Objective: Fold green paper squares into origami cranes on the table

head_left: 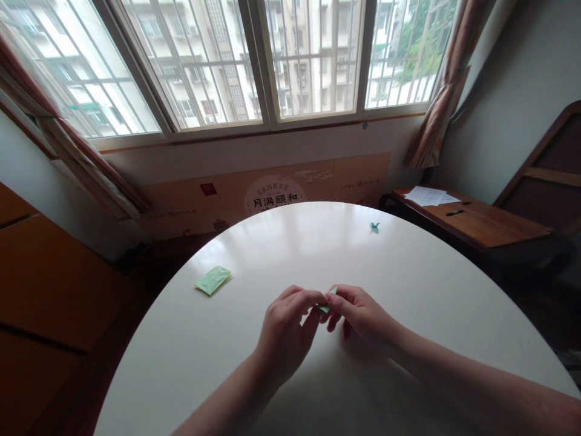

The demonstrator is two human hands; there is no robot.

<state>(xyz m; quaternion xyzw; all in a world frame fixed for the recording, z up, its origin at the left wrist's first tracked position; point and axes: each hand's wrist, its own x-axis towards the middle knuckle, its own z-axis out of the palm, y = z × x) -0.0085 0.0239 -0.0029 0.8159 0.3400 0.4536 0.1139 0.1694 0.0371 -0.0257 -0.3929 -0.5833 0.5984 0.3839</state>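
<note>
Between my two hands, just above the white table, is a small folded piece of green paper [325,309], mostly covered by fingers. My left hand [290,324] pinches it from the left with thumb and forefinger. From the right, my right hand [356,310] grips its other end, thumb on top and fingers curled beneath. Farther off to the left lies a flat, creased light green packet [213,280]. A small teal folded-paper figure, bird-like in shape [374,227], rests near the table's far right edge.
The round white table [204,363] has a curved edge. Beyond its right side stands a wooden side table [499,227] with white papers [429,195] and a dark pen [454,212]. A printed cardboard panel [313,181] is under the barred window [313,60]; curtains [436,133] hang beside it.
</note>
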